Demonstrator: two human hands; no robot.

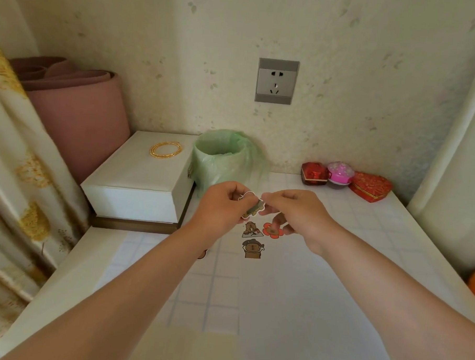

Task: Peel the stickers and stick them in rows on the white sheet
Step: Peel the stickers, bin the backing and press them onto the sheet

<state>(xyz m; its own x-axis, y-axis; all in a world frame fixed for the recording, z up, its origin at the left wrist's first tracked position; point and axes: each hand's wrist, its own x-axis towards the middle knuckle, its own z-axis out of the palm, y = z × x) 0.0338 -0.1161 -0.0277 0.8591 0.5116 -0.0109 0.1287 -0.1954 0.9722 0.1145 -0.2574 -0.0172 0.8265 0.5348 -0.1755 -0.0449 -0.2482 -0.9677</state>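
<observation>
A person's left hand (pixel 221 206) and right hand (pixel 297 212) meet in the air above the far edge of the white sheet (pixel 307 305), both pinching one small sticker (pixel 254 206) between thumb and fingertips; a curl of white backing (pixel 247 194) rises from it at the left thumb. The right hand's other fingers are loosely curled under the palm, over a red flower sticker (pixel 272 230). That flower lies at the sheet's far left corner, just beside a brown animal sticker (pixel 252 229), with a second brown animal sticker (pixel 253 250) directly nearer the camera. Left of the sheet, a brown scrap (pixel 202 254) shows from under the left forearm; what it is cannot be told. Beyond the sheet stands a bin (pixel 221 157) lined with a green bag, and left of that a white box (pixel 141 181) carrying a gold bangle (pixel 165 149). Beyond the sheet's far right corner sit a red box (pixel 314 173), a pink pot (pixel 340 172) and a red heart box (pixel 369 185), close together by the wall. A socket (pixel 277 81) is set in the wall above.
</observation>
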